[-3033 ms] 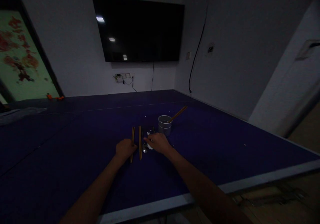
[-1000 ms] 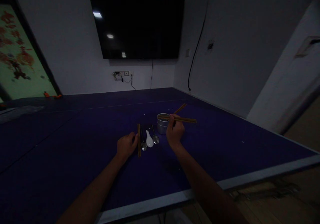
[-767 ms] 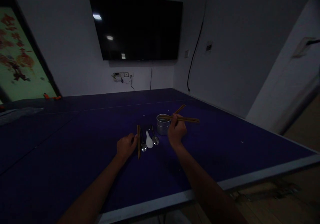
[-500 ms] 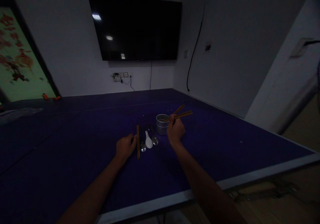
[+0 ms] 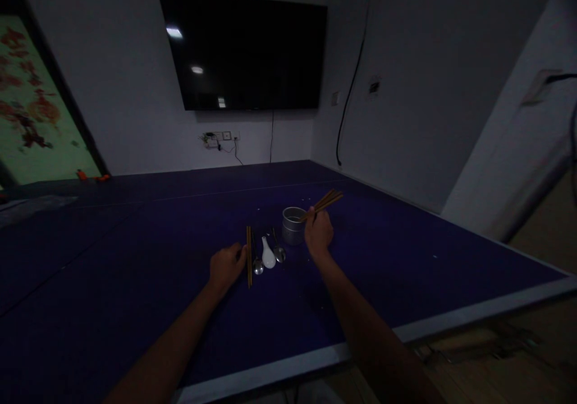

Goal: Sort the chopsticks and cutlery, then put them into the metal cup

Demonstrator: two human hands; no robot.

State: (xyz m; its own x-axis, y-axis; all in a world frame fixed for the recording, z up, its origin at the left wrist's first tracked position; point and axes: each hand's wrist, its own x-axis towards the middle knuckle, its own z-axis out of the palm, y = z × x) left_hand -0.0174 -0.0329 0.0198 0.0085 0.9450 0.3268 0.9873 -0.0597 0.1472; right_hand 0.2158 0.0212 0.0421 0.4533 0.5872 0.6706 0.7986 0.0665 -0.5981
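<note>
My right hand (image 5: pixel 318 234) is closed on a pair of wooden chopsticks (image 5: pixel 328 201), whose tips lean into a small metal cup (image 5: pixel 292 225) on the dark blue table (image 5: pixel 135 260). Another chopstick leans in the same cup. My left hand (image 5: pixel 226 266) rests on the table with its fingers curled, touching a second pair of chopsticks (image 5: pixel 249 263) that lies flat. Between my hands lie a metal spoon (image 5: pixel 257 264), a white ceramic spoon (image 5: pixel 268 254) and another metal spoon (image 5: pixel 278 251).
The table's pale front edge (image 5: pixel 451 326) runs below my arms. A dark TV (image 5: pixel 246 52) hangs on the far wall above a socket strip (image 5: pixel 219 137). A cable (image 5: pixel 356 73) runs down the right wall. Small orange objects (image 5: pixel 90 176) sit at the table's far left.
My right hand took one pair of chopsticks from the table, carried it to the cup and tilted its tips down into the cup. My left hand has barely moved.
</note>
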